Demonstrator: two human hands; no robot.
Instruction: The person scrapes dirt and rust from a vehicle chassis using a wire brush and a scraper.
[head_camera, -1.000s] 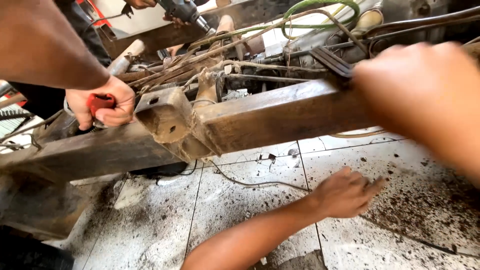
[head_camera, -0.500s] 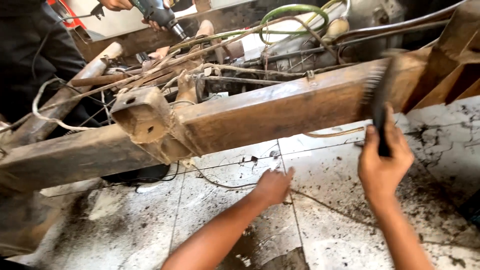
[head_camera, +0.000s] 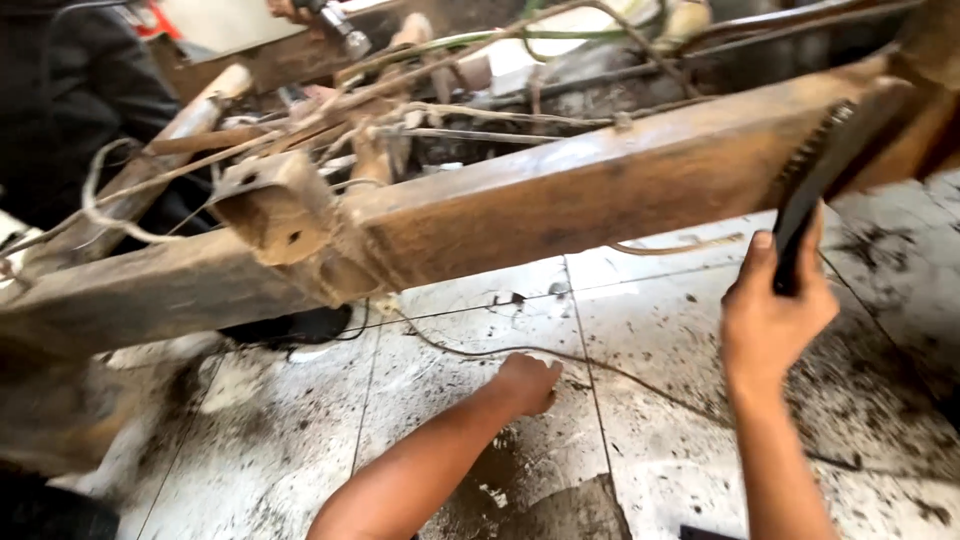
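The right hand (head_camera: 775, 315) is clenched around the handle of a black brush (head_camera: 815, 190), thumb up along the handle's near side. The brush rises out of the fist, its long axis slanting up and to the right, bristled head uppermost. The head lies against the near face of the rusty beam (head_camera: 560, 200), close to the beam's right end, bristles turned toward the metal.

The left hand (head_camera: 525, 385) holds nothing; it rests knuckles-down on the dirty tile floor (head_camera: 450, 440), fingers curled under, just beside a thin wire (head_camera: 600, 365) that trails across the tiles. It sits below the beam and well apart from the brush.

A square bracket (head_camera: 275, 205) juts from the beam at left, with tangled cables (head_camera: 450, 110) behind.
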